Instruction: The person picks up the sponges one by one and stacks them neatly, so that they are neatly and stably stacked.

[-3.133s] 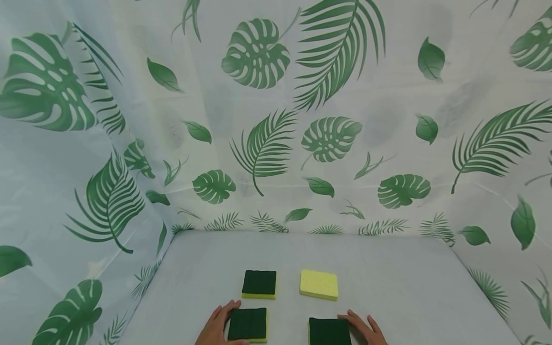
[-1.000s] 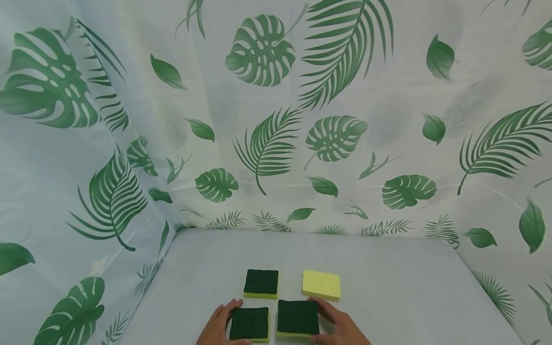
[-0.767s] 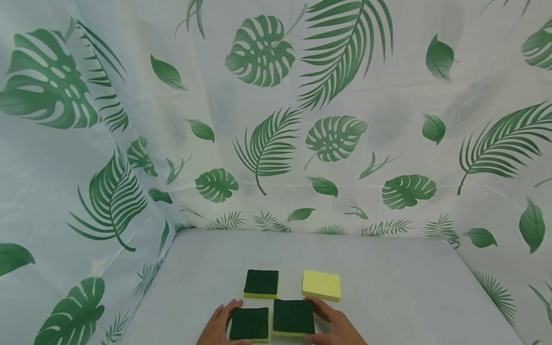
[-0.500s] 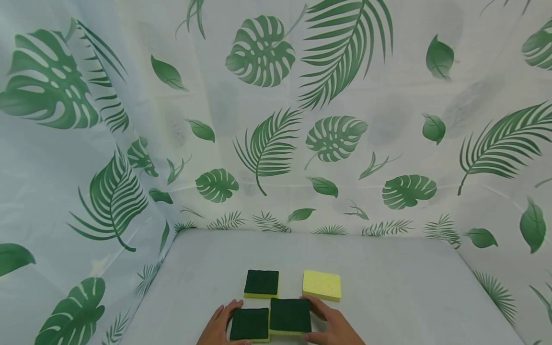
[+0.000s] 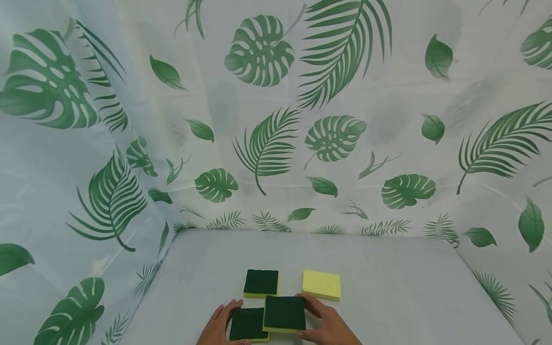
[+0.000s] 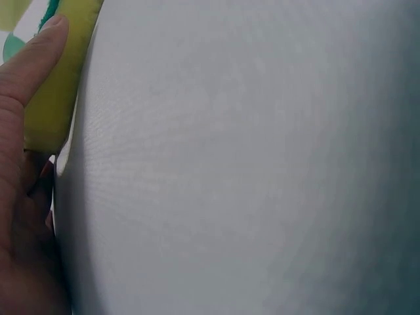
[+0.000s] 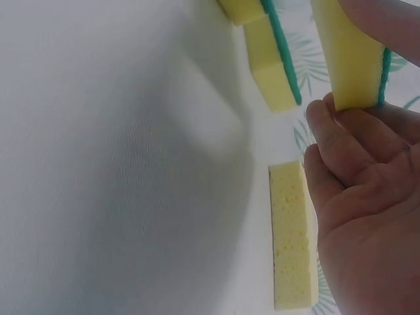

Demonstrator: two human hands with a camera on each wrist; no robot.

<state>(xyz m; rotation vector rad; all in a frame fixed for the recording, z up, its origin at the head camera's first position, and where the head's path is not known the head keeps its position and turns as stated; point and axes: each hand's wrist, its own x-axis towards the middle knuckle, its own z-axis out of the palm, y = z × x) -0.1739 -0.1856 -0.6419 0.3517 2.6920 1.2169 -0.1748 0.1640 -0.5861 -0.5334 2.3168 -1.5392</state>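
Observation:
My right hand [image 5: 325,323] pinches a sponge with a dark green scouring top [image 5: 284,313] between thumb and fingers. In the right wrist view this held sponge [image 7: 351,62] is raised off the table, its yellow side showing. In the head view it overlaps the right part of another green-topped sponge [image 5: 247,324] at the near left. My left hand [image 5: 219,326] grips that near-left sponge, fingers along its far left corner and thumb at its near edge. In the left wrist view, the thumb lies against its yellow side [image 6: 56,98].
Behind the near-left sponge lies a third green-topped sponge [image 5: 261,281]. A sponge with its yellow face up [image 5: 321,284] lies to the right, just beyond my right fingers. All rest on a white table [image 5: 388,273], with leaf-patterned curtains [image 5: 276,206] around it.
My right hand has taken hold of the near-right sponge, carried it left and lifted it, so it now overlaps the near-left sponge. The left hand has stayed in place on its sponge.

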